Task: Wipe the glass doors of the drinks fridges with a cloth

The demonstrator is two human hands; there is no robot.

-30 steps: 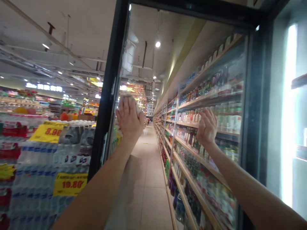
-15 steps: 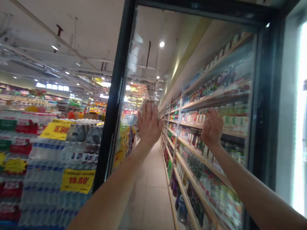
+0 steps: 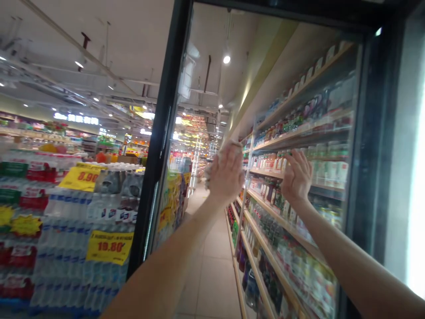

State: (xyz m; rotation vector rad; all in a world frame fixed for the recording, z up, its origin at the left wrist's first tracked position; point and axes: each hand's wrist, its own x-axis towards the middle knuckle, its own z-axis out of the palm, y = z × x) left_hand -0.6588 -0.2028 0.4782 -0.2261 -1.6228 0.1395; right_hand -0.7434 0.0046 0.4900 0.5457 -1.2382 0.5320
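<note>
Glass of the swung-open cooler door (image 3: 265, 88) bears both hands. The left hand (image 3: 226, 175) lies almost flat, fingers extended, pinning a pale cloth (image 3: 208, 171) against the pane. The right hand (image 3: 296, 179), fingers spread and holding nothing, presses just beside it, seemingly to steady the door. Bottled-water packs (image 3: 99, 199) stand stacked beyond its frame.

Shrink-wrapped packs of water bottles (image 3: 66, 266) are stacked at the left, with yellow price tags (image 3: 109, 247) on them. Long shelves of bottled drinks (image 3: 282, 230) run down the right side of a tiled aisle floor (image 3: 212, 274). A round ceiling lamp (image 3: 226, 59) glows overhead
</note>
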